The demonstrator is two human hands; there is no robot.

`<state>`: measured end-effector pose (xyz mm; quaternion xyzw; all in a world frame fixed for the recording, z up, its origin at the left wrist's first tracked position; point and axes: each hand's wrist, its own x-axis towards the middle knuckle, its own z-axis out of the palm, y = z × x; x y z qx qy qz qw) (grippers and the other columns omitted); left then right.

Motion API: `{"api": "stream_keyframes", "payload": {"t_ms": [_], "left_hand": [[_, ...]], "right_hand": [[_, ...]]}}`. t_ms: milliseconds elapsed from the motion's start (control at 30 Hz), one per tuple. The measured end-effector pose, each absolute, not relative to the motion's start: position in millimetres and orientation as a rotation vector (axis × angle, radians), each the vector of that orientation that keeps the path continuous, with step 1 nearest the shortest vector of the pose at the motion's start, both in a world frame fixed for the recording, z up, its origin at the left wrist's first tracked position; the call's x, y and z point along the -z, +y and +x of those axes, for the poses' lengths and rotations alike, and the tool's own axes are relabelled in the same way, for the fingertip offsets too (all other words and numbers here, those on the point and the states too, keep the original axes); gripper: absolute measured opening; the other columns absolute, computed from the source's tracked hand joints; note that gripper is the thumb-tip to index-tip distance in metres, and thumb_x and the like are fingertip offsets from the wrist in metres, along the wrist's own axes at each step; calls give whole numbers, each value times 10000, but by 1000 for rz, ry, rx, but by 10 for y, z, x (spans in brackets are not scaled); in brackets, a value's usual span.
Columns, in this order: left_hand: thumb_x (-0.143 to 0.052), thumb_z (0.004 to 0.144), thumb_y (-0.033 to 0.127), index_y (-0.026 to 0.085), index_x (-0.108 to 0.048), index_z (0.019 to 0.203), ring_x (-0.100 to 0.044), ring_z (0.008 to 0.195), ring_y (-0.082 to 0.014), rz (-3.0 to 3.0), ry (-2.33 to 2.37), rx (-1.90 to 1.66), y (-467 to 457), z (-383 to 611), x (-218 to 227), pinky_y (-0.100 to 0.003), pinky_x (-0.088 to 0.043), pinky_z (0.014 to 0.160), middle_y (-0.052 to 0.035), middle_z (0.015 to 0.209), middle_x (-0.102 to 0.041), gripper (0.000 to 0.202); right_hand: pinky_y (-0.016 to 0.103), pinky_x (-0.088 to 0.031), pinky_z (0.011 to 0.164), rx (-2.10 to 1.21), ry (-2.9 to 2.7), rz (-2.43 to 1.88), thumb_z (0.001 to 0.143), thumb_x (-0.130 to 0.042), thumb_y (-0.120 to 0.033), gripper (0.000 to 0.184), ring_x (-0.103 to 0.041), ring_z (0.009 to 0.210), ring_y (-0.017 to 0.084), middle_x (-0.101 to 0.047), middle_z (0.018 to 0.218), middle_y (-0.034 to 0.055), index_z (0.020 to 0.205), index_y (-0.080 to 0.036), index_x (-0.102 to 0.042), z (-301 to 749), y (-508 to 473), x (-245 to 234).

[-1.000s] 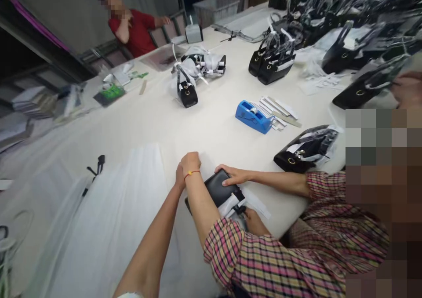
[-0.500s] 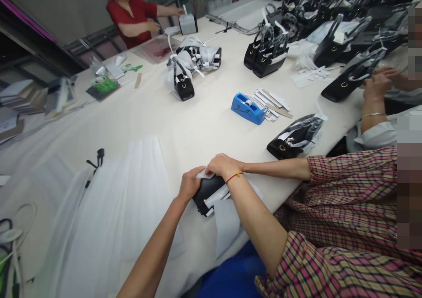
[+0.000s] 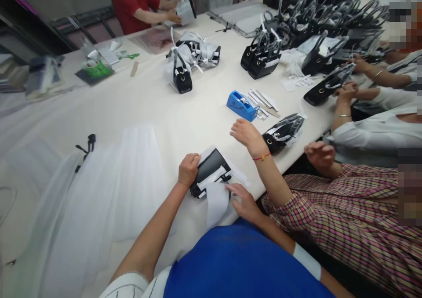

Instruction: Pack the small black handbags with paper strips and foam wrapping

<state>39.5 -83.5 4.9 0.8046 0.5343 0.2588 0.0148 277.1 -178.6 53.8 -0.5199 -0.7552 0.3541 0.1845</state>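
A small black handbag [image 3: 211, 168] lies flat near the table's front edge, partly wrapped in white paper [image 3: 216, 203] that hangs over the edge. My left hand [image 3: 188, 169] is closed on the bag's left end. My right hand [image 3: 243, 200] lies on the paper beside the bag with its fingers stretched out. A co-worker in a plaid shirt sits to my right. That person's hand with a red bracelet [image 3: 246, 133] hovers open above the table, between the bag and a blue tape dispenser [image 3: 241, 105]; their other hand [image 3: 319, 154] is off the table's edge.
A wrapped black bag [image 3: 282, 133] lies right of the dispenser, with paper strips [image 3: 263, 102] behind it. Sheer white sheets [image 3: 108, 192] cover the table's left. Several black bags [image 3: 260, 60] stand farther back. Other people work at the right and at the far end.
The co-worker's braceleted hand has lifted off the bag and moved right toward the tape dispenser. My right hand has come onto the paper. My left hand still holds the bag.
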Motion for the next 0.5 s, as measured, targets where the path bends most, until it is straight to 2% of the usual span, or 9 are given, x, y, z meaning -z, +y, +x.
{"api": "stream_keyframes", "payload": {"t_ms": [67, 133, 200, 300, 367, 433, 467, 500], "left_hand": [[-395, 853, 69, 178, -626, 1082, -562, 953, -240, 2572, 1687, -704, -862, 449, -150, -385, -452, 809, -109, 1009, -668, 343], [-394, 867, 97, 173, -625, 1065, -559, 902, -254, 2593, 1739, -583, -907, 530, -253, -407, -429, 786, -119, 969, -664, 314], [-385, 858, 85, 150, -627, 1030, -558, 867, -268, 2568, 1818, -471, -961, 623, -323, -429, -413, 780, -133, 906, -658, 305], [-351, 843, 51, 108, -633, 982, -563, 853, -283, 2516, 1896, -390, -1027, 726, -306, -457, -399, 814, -152, 836, -644, 320], [-342, 853, 57, 87, -621, 1043, -567, 916, -282, 2479, 1891, -461, -1039, 731, -215, -453, -397, 868, -174, 930, -650, 339], [-345, 868, 77, 87, -588, 1142, -557, 1013, -268, 2407, 1860, -611, -1006, 681, -101, -426, -399, 917, -181, 1077, -635, 367], [-349, 874, 87, 98, -576, 1174, -546, 1054, -258, 2366, 1831, -684, -970, 643, -51, -412, -400, 936, -174, 1130, -623, 376], [-354, 877, 94, 114, -574, 1185, -535, 1081, -248, 2332, 1790, -740, -923, 602, -12, -400, -401, 950, -163, 1159, -616, 379]], "right_hand": [[389, -445, 953, -1078, -2147, -1450, 700, -513, -80, 779, -499, 1147, 239, -532, 1264, 94, 1439, -255, -339, 2868, -1963, -553], [377, -409, 994, -1173, -2218, -1434, 673, -533, -90, 853, -416, 1232, 245, -435, 1361, 94, 1467, -246, -263, 2891, -1953, -569], [350, -398, 994, -1237, -2333, -1408, 661, -576, -107, 860, -393, 1248, 249, -404, 1377, 95, 1456, -240, -276, 2875, -1841, -583], [311, -432, 906, -1264, -2507, -1346, 665, -638, -161, 822, -481, 1140, 239, -460, 1293, 99, 1421, -233, -324, 2840, -1666, -589], [285, -448, 813, -1240, -2573, -1323, 699, -638, -202, 633, -544, 1006, 216, -533, 1163, 81, 1307, -232, -463, 2828, -1599, -584], [262, -439, 744, -1169, -2539, -1326, 767, -576, -209, 276, -567, 882, 188, -588, 982, 54, 1040, -216, -612, 2826, -1563, -576], [255, -434, 720, -1125, -2466, -1338, 794, -542, -204, 133, -567, 828, 176, -597, 894, 46, 896, -203, -627, 2824, -1547, -572], [252, -432, 703, -1083, -2364, -1351, 809, -523, -203, 93, -562, 779, 167, -597, 822, 41, 786, -194, -612, 2816, -1527, -569]]}}
